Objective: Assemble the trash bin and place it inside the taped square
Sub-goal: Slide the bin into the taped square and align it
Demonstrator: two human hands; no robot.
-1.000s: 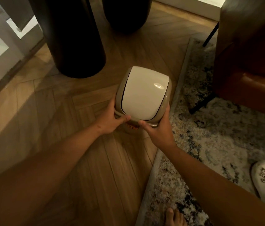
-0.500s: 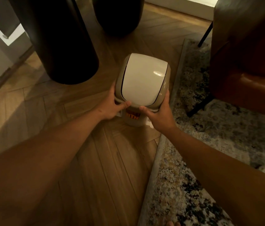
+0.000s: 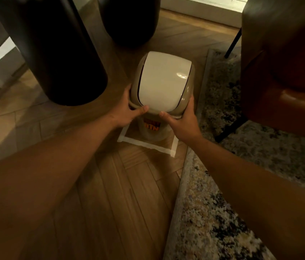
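Observation:
A small beige trash bin with a white swing lid fitted on top stands upright on the wooden floor. Its body carries an orange label low on the near side. My left hand grips the lid's rim on the left and my right hand grips it on the right, thumbs on the near edge. A square of white tape is stuck to the floor; its near side and both near corners show, and the bin's base sits within them. The far side of the tape is hidden behind the bin.
Two tall dark cylinders stand at the back left and behind the bin. A brown leather chair with thin black legs stands on the right on a patterned rug, whose edge runs just beside the tape.
The bin has moved away from me with both hands on it. The tape square, hidden before, now shows around its base.

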